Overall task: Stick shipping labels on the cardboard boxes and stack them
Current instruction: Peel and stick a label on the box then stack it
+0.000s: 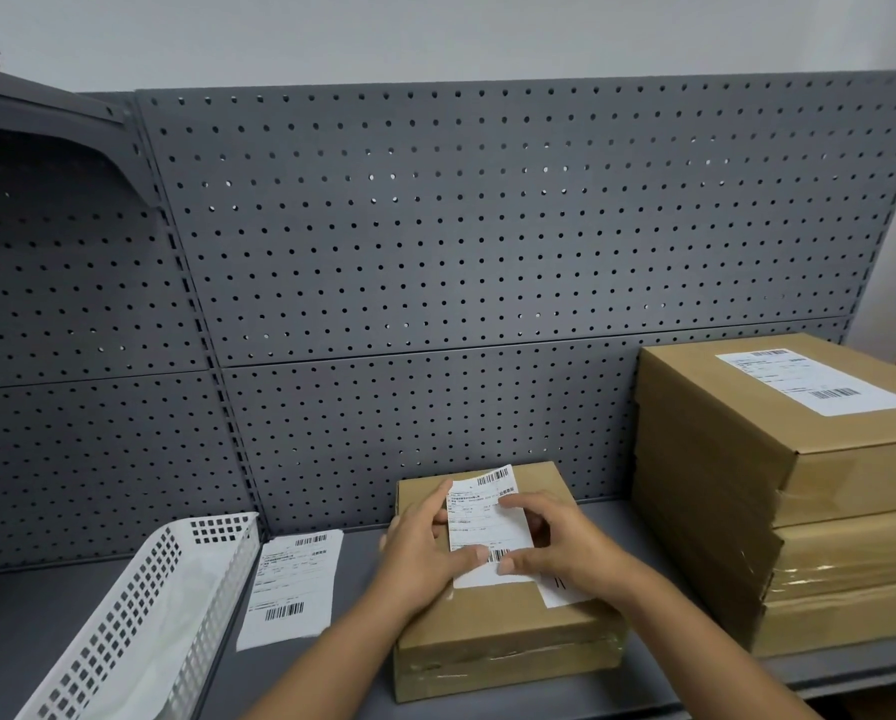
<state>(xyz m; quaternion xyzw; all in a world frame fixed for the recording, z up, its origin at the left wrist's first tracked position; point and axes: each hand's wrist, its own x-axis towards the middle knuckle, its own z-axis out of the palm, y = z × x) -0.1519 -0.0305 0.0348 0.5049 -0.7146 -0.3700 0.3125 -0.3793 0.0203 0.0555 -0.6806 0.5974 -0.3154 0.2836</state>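
Note:
A small cardboard box (pixel 508 646) lies on the grey shelf in front of me. Above its top I hold a white shipping label (pixel 487 517) with both hands. My left hand (pixel 425 548) pinches the label's left edge and lower corner. My right hand (pixel 555 543) pinches its right side with thumb and fingers. A white backing sheet (pixel 565 592) shows beneath the label on the box top. At the right stands a stack of three larger cardboard boxes (pixel 747 459), and the top one carries a stuck label (pixel 814 381).
Another sheet of shipping labels (pixel 292 584) lies flat on the shelf (pixel 362 667) left of the small box. A white perforated plastic basket (pixel 139 615) holding white paper stands at the lower left. A grey pegboard wall (pixel 435 252) backs the shelf.

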